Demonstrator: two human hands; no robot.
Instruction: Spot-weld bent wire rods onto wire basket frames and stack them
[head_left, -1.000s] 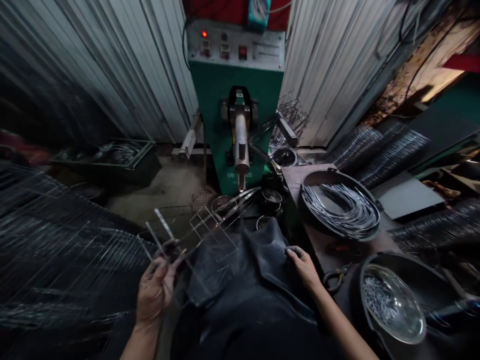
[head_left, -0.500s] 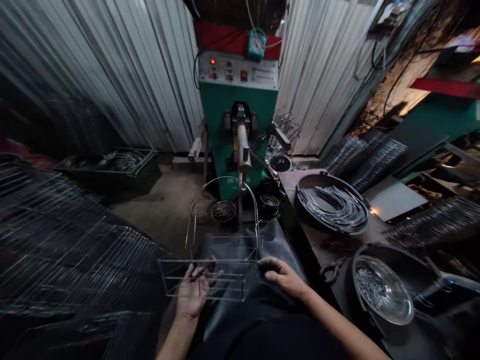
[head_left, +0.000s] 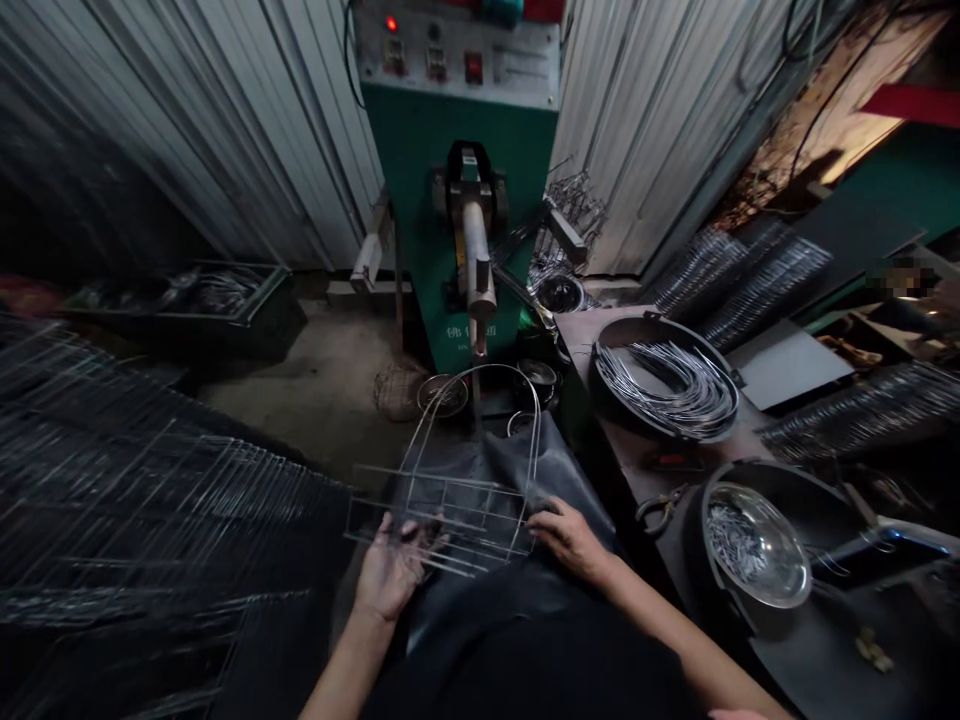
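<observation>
A wire basket frame [head_left: 442, 495] with two tall arched wires is tilted above the dark apron on my lap. My left hand [head_left: 394, 570] holds its lower left part from below, palm up and fingers curled around the wires. At the basket's right end, my right hand [head_left: 566, 535] has its fingertips closed on the wire edge. Beyond the arches stands a green machine [head_left: 409, 170] with a metal cylinder arm [head_left: 476, 255] pointing toward me; the arches are below its tip.
On the right bench, a black pan [head_left: 600, 400] holds bent wires, and a steel bowl [head_left: 787, 575] holds short metal pieces. Stacked wire frames [head_left: 247, 520] fill the left side. A green tray [head_left: 262, 325] with metal parts lies farther back.
The basket has turned and tilted, its arches shifting right. My right hand has closed on its right end. The camera view has moved lower and closer to the machine.
</observation>
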